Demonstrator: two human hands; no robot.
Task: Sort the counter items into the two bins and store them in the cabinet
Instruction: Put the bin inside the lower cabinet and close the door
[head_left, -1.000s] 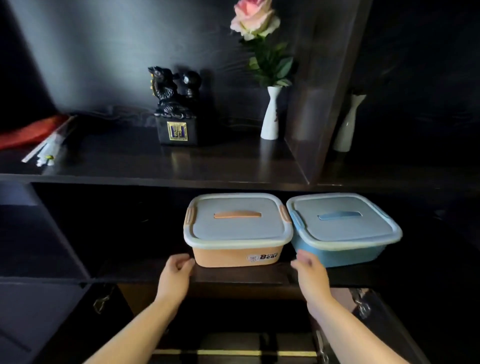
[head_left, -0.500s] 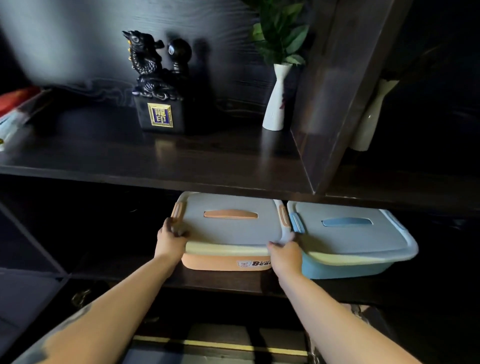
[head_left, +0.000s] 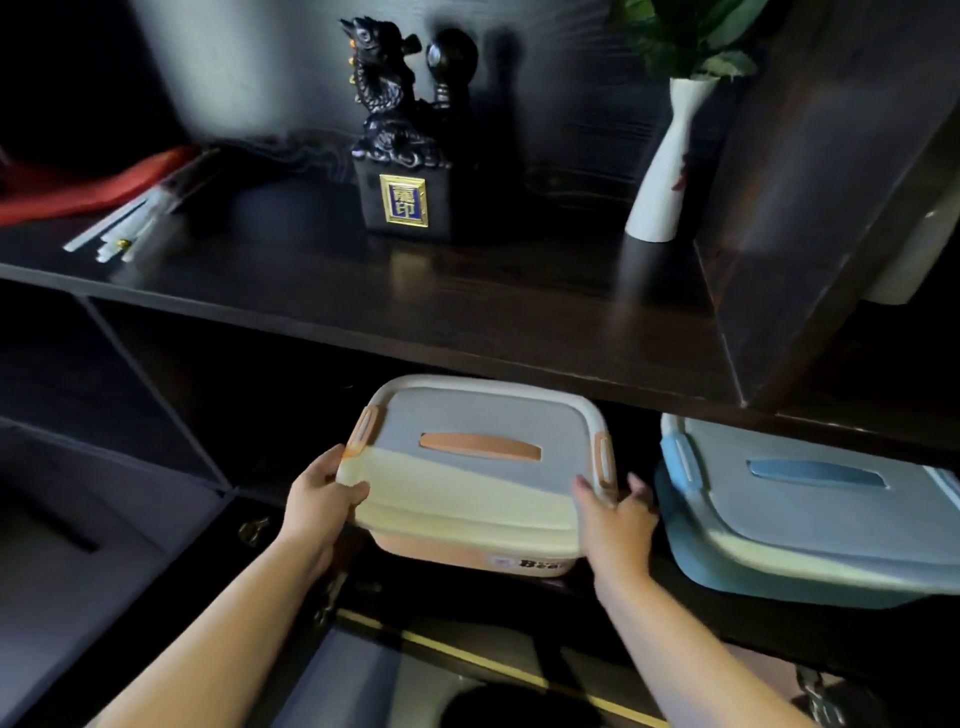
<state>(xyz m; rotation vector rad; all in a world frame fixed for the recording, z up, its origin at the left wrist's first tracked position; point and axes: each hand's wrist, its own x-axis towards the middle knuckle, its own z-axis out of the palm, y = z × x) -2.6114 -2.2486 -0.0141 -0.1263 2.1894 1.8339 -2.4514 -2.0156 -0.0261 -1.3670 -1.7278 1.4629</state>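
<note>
Under the dark shelf (head_left: 415, 312), lidded orange bin (head_left: 478, 483), both hands' grip clamped on its sides.

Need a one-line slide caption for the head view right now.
Both hands, left hand and right hand, grip the orange bin by its lid edges on the lower cabinet shelf, beside the blue bin.

Bare forearms, no sleeves (no jewellery visible)
</note>
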